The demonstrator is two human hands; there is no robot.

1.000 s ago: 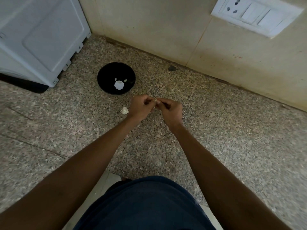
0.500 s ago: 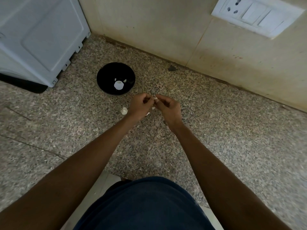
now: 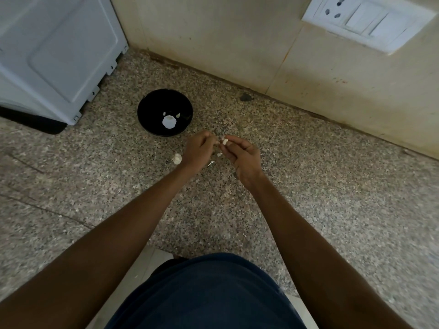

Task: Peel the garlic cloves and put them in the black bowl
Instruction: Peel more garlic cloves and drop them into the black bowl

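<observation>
Beside black bowl (image 3: 152,108): right hand (image 3: 244,157) pinches garlic clove (image 3: 224,141); left hand (image 3: 198,150) fingers curled (contents unclear).

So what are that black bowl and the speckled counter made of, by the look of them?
The black bowl looks like glazed ceramic or glossy plastic: its inside is smooth and dark with bright white reflections, and the picture cannot settle which. The counter looks like polished granite or terrazzo: fine grey, black and cream flecks all over, a flat surface with a thin joint line at the left.
</observation>
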